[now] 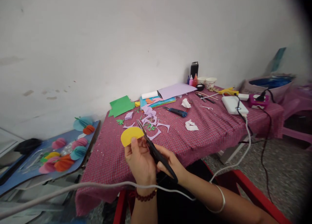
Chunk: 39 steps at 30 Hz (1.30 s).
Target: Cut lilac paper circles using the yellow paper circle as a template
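Note:
A rounded piece of yellow paper (129, 135) is pinched between the thumb and fingers of my left hand (141, 157), above the front of the table. My right hand (170, 160) is wrapped around the black handles of a pair of scissors (158, 154). The blades point up and to the left, close to the right edge of the yellow paper; whether they touch it I cannot tell. Beyond my hands lie curved lilac paper scraps (149, 117) and small green clippings (150, 126). A small stack of lilac paper pieces (129, 115) is near them.
A checked cloth covers the table (102, 165). Farther back are green sheets (122, 105), a blue utility knife (176, 112) and crumpled tissues (191, 125). A white power bank (234, 105) sits right, its white cable (97, 185) crossing before my wrists. Paper ornaments (64, 162) lie left.

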### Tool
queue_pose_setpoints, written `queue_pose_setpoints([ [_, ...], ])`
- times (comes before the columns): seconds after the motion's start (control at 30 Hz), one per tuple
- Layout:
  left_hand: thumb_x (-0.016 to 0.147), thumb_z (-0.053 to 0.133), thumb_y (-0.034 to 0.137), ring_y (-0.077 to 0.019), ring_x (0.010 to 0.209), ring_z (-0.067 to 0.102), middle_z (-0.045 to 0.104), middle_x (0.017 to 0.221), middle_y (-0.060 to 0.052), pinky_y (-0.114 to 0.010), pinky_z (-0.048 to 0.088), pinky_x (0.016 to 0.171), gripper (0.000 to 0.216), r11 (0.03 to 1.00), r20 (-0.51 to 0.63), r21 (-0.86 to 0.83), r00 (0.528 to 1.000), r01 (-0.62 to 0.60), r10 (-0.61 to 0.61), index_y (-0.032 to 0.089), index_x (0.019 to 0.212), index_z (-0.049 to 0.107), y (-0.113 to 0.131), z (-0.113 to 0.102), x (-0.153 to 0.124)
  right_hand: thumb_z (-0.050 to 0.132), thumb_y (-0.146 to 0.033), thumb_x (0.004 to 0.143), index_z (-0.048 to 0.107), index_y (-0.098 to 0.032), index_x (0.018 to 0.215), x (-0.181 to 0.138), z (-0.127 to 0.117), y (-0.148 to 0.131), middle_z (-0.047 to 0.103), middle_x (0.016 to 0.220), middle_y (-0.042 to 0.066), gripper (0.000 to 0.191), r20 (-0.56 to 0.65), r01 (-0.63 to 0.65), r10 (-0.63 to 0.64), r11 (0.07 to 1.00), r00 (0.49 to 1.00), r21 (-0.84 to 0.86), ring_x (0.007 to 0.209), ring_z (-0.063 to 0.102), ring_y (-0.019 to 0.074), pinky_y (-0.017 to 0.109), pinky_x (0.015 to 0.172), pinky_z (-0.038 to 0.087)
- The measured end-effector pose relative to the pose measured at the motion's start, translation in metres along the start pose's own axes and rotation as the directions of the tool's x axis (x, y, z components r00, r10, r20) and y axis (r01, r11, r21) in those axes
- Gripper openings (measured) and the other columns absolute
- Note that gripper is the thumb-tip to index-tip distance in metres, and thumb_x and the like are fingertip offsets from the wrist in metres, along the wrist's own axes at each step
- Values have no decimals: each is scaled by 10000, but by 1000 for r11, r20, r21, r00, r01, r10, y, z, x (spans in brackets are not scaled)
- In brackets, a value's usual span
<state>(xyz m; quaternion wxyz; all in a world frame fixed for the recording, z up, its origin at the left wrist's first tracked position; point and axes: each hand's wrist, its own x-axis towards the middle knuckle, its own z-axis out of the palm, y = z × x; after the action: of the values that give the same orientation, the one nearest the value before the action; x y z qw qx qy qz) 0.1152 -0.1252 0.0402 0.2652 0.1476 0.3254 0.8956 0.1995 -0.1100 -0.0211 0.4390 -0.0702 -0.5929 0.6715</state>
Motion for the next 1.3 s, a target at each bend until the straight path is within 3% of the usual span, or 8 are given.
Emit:
queue_pose_setpoints([
  [0.23, 791, 683, 299, -82, 623, 636, 668, 733, 32, -193, 489, 603, 119, 999, 12, 39, 1000, -8, 8, 203, 837, 630, -1, 0, -1, 644, -580, 774, 517, -177, 1310, -1, -2, 2, 636, 1169, 125, 683, -28, 38, -39, 999, 999, -32, 1003, 606, 223, 364, 866, 491],
  [0.5, 776, 692, 305, -88, 594, 629, 657, 697, 32, -202, 473, 585, 158, 998, -24, 58, 999, 24, -22, 186, 842, 611, 0, 2, -3, 669, -516, 777, 536, -215, 1295, -2, -1, 6, 667, 1018, 82, 614, -65, 12, -13, 1000, 998, -18, 868, 629, 208, 427, 904, 473],
  [0.8, 765, 706, 311, -88, 576, 623, 666, 703, 40, -209, 458, 574, 175, 997, -42, 45, 997, 63, -61, 194, 848, 606, -4, 1, -3, 717, -431, 767, 536, -224, 1308, -3, 4, 2, 571, 1319, 125, 606, -98, 61, -57, 997, 994, 40, 1203, 548, 252, 432, 1035, 407],
  [0.97, 775, 695, 302, -87, 582, 626, 664, 687, 39, -205, 461, 596, 152, 997, -19, 64, 999, 52, -51, 192, 836, 609, -4, 3, -3, 707, -443, 771, 535, -217, 1312, -3, 5, 4, 555, 1344, 131, 611, -115, 61, -58, 998, 992, 21, 1225, 532, 264, 453, 1043, 402],
  [1.07, 783, 687, 295, -85, 587, 628, 660, 679, 40, -201, 470, 608, 139, 997, -12, 64, 999, 42, -42, 191, 830, 608, -4, 3, -3, 711, -452, 763, 550, -210, 1298, -4, 5, 8, 612, 1244, 125, 608, -149, 34, -31, 999, 988, 16, 1118, 588, 257, 430, 978, 452],
  [1.13, 788, 684, 293, -84, 593, 632, 664, 686, 37, -198, 475, 609, 135, 997, -9, 59, 999, 45, -45, 189, 838, 612, -4, 3, -3, 710, -451, 765, 543, -210, 1303, -5, 4, 10, 665, 1050, 91, 613, -145, -6, 13, 999, 989, 44, 902, 636, 214, 378, 836, 518],
  [1.23, 796, 677, 281, -83, 615, 638, 677, 715, 34, -200, 484, 621, 121, 998, 16, 19, 998, 59, -59, 191, 856, 622, -3, 3, -2, 704, -457, 771, 526, -209, 1310, -6, 2, 12, 612, 807, 22, 619, -120, -49, 60, 994, 991, 93, 639, 557, 133, 291, 648, 508],
  [1.3, 799, 672, 269, -80, 634, 638, 681, 731, 39, -213, 496, 656, 104, 999, 43, -13, 998, 51, -50, 197, 857, 625, -3, 2, 0, 689, -493, 774, 508, -206, 1320, -6, -1, 10, 584, 793, 16, 643, -104, -44, 55, 994, 993, 99, 632, 535, 127, 281, 637, 493],
])
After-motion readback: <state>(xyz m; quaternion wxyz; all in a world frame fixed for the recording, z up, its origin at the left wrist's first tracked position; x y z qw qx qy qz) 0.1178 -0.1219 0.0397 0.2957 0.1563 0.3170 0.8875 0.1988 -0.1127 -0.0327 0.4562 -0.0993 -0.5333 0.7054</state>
